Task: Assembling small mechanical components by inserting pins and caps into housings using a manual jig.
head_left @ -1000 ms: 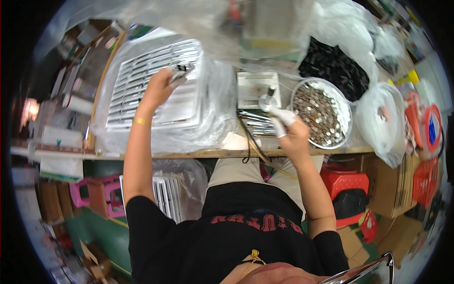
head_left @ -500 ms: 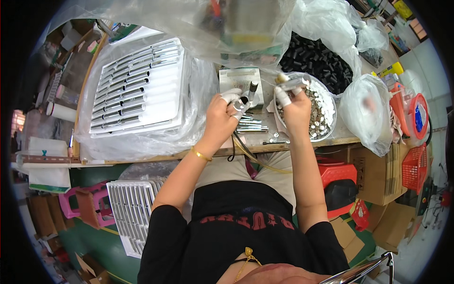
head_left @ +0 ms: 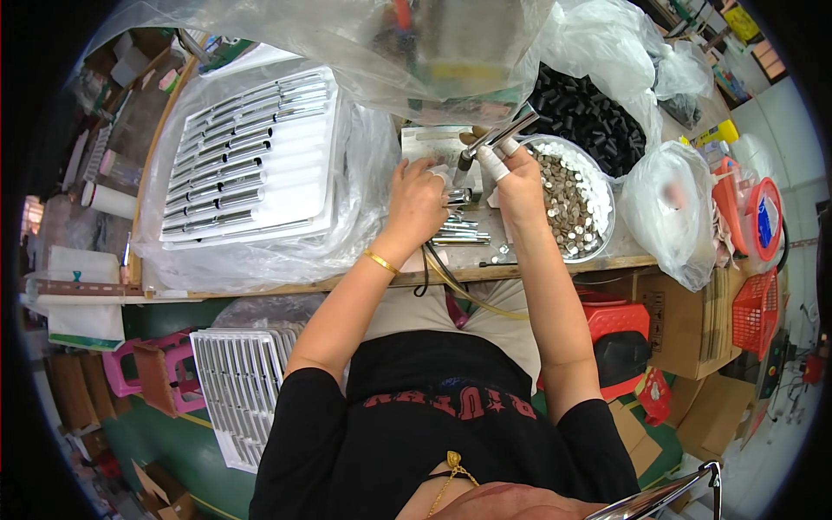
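Nearest the body, a white slotted plastic tray (head_left: pixel 238 390) stands below the wooden bench edge (head_left: pixel 347 282), unchanged. On the bench, the left hand (head_left: pixel 416 201), which 1 second ago reached out to the white slotted tray of metal tubes (head_left: pixel 251 160), has come back to centre; its fingers are curled around something small beside the loose pile of metal tubes (head_left: pixel 455 232), though what it grips I cannot tell. The right hand (head_left: pixel 518 178), fingertips taped white, has lifted from the bench and now pinches 1 shiny metal tube (head_left: pixel 496 137), tilted up to the right, just above the round metal bowl of small silvery caps (head_left: pixel 572 199). Both hands now meet over 1 piece, so assembly looks underway. Beyond lies a heap of black caps (head_left: pixel 589 113).
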A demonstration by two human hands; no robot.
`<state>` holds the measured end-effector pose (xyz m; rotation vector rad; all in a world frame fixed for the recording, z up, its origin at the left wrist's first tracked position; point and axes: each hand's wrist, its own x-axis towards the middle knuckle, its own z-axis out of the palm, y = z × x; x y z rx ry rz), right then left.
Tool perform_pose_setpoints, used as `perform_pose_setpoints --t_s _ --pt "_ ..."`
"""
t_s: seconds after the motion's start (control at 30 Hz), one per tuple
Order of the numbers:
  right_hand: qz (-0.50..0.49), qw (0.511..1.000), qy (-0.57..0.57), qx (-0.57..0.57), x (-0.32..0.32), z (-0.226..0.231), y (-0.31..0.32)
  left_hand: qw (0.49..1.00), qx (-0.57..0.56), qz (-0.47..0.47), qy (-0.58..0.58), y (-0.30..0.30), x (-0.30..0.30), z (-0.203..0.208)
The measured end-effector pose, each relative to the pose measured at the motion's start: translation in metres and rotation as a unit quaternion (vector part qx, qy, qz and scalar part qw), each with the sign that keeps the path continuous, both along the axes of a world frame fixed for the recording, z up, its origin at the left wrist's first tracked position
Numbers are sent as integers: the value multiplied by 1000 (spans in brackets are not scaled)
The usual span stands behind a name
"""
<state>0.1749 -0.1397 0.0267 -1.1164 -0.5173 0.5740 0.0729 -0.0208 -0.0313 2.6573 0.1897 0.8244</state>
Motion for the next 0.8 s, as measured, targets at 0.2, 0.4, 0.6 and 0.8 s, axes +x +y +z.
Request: perform_pose_setpoints --t_s 0.2,0.4,0.6,0.8 --pt "-2 992 -113 -47 0 -11 -16 1000 13 -24 11 -9 -3 6" --pt "-39 886 -441 -137 6 7 -16 1000 14 -14 0 -4 -3 -1" --pt "9 888 -414 -200 20 -9 -10 1000 3 -16 7 0 -1 6" --pt "-20 899 -421 -119 24 -26 16 998 -15 6 -55 11 -6 -1"
